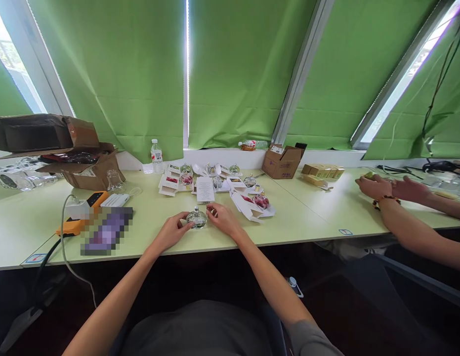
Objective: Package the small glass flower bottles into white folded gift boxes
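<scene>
Cardboard boxes (85, 170) with open flaps stand far to the left of the fingers, at the back of the pale green worktop (311, 217), and a clear glass jar (114, 180) stands just beside them. Closer in, but well left of the fingers, an orange device (79, 222) lies near a white unit (114, 200), and a grey cable (62, 237) runs from there over the worktop's front edge. A water bottle (156, 155) stands upright beyond the fingers and to their left, by the window sill. The left hand (172, 231) rests on the worktop, its fingers (186, 225) curled around the left side of a round glass bottle (196, 218) and gripping it. That bottle stands upright on the worktop near the front edge, directly between the two sets of fingers. The right hand (224, 219) lies at its other side, with bent fingers (212, 211) touching the glass; I cannot tell whether they clamp it or only rest there. Just behind the fingers lie white cartons (205, 190), mixed with more small glass bottles (261, 200). Further right of the fingers stands an open brown box (282, 162), then a row of yellow packets (322, 171). At the far right another person's hands (376, 187) rest on the worktop, well apart from the bottle.
</scene>
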`<state>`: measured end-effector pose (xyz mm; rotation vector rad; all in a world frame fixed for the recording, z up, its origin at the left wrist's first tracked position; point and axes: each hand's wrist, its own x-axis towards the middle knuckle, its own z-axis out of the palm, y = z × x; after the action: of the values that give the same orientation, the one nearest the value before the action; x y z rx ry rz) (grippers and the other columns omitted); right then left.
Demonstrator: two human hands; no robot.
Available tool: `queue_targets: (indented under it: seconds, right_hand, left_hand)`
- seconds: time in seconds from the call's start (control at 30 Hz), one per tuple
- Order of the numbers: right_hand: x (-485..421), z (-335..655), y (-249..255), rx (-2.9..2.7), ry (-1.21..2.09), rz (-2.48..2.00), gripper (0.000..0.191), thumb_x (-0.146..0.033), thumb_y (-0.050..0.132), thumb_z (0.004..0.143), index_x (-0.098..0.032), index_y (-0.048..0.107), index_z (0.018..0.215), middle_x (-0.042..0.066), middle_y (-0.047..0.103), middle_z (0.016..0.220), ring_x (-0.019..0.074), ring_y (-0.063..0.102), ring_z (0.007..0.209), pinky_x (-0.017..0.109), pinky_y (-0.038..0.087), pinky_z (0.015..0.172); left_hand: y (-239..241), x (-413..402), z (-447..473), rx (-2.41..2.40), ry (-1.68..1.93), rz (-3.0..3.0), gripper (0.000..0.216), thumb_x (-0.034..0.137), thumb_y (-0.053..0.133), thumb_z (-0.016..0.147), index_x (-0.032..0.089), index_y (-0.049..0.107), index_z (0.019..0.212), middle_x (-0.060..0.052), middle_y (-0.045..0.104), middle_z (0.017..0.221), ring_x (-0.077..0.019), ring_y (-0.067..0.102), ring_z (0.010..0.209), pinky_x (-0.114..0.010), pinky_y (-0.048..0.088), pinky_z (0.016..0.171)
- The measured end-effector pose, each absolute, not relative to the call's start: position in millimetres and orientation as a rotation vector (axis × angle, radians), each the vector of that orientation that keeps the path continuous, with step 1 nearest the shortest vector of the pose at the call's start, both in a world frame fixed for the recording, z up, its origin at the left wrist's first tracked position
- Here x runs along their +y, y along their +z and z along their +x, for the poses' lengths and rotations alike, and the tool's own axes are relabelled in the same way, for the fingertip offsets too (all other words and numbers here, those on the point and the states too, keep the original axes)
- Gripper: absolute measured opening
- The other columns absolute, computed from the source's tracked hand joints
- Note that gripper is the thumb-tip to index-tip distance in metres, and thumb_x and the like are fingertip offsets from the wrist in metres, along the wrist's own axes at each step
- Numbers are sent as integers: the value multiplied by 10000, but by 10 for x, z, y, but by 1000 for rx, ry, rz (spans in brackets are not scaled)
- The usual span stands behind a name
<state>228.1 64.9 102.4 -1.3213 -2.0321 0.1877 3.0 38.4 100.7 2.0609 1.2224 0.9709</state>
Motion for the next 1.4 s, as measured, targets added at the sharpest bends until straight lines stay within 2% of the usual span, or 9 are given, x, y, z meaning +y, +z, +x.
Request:
queue_targets:
  seconds: [0.23, 0.37, 0.67, 0.8, 1.0, 1.2, 1.4]
  right_hand:
    - [630, 2272, 1052, -1864, 292, -1233, 273, -326, 543, 886, -187, 622, 1108, 33, 694, 837, 149, 616, 667, 268, 477, 645]
    - [616, 2237, 1077, -1721, 429, -1101, 275, -383, 534, 895, -175, 634, 1045, 56, 701, 836, 164, 653, 720, 266, 507, 641]
    - [561, 2145, 1080, -1543, 489, -971, 324, -452, 581, 868, -171, 665, 1007, 53, 696, 769, 167, 657, 658, 277, 534, 609]
    - [550, 2118, 1070, -1567, 470, -951, 294, -418, 604, 859, -180, 682, 1012, 58, 711, 839, 162, 661, 671, 268, 534, 596]
    - [537, 2076, 1049, -1623, 430, -950, 318, -363, 570, 880, -205, 665, 1140, 67, 710, 981, 149, 653, 681, 262, 542, 579]
    - [552, 2065, 1004, -1694, 358, -928, 275, -300, 579, 865, -200, 663, 1107, 66, 710, 1009, 147, 657, 694, 257, 547, 587]
    - [563, 2062, 990, -1689, 313, -908, 306, -307, 581, 871, -208, 648, 1153, 69, 704, 1027, 141, 651, 698, 251, 549, 578]
  left_hand:
    - [997, 394, 26, 1204, 961, 2079, 453, 497, 510, 870, 199, 615, 1195, -24, 635, 916, -101, 434, 532, -227, 337, 513]
    - [1003, 391, 27, 1207, 950, 2102, 451, 493, 500, 881, 191, 611, 1197, -17, 633, 841, -112, 441, 543, -228, 342, 522]
    - [1051, 336, 33, 1202, 926, 2131, 459, 495, 500, 883, 186, 613, 1203, 12, 587, 687, -124, 447, 541, -232, 348, 535]
    - [1047, 336, 32, 1204, 927, 2147, 467, 496, 499, 883, 180, 606, 1210, 9, 598, 702, -124, 452, 542, -235, 355, 542]
    - [1022, 369, 30, 1197, 931, 2164, 458, 490, 502, 880, 168, 613, 1186, -1, 616, 731, -109, 426, 503, -231, 333, 511]
    - [1008, 379, 39, 1182, 937, 2159, 428, 476, 503, 882, 188, 609, 1181, -29, 658, 922, -89, 406, 492, -223, 316, 489]
    - [1018, 371, 47, 1191, 933, 2160, 427, 479, 514, 875, 181, 620, 1163, -21, 655, 865, -90, 407, 484, -223, 310, 481]
